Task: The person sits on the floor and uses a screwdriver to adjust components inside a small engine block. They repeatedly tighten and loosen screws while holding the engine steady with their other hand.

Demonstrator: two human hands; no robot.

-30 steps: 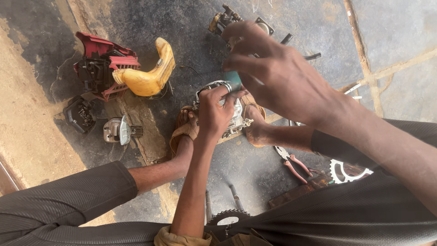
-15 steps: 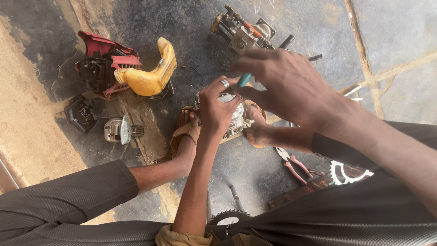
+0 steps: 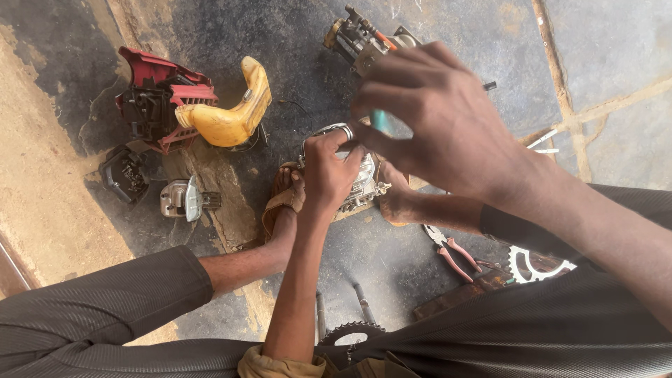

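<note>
My left hand (image 3: 329,171) is closed over the top of the small metal engine block (image 3: 358,183), which sits on the dark floor (image 3: 294,63) between my two feet; my right hand (image 3: 437,119) hangs just above the engine block with its fingers curled, pinching a teal-handled tool (image 3: 380,122) whose tip I cannot see; the sandalled foot (image 3: 283,199) rests against the engine block's left side, the other foot (image 3: 393,199) against its right; beyond the engine block lies a carburettor-like assembly (image 3: 364,38); well to the left of the engine block lie a red housing (image 3: 155,98) with a yellow handle (image 3: 231,115), a black part (image 3: 124,173) and a small silver part (image 3: 183,199); to its right lie red-handled pliers (image 3: 451,252) and a toothed sprocket (image 3: 535,264).
</note>
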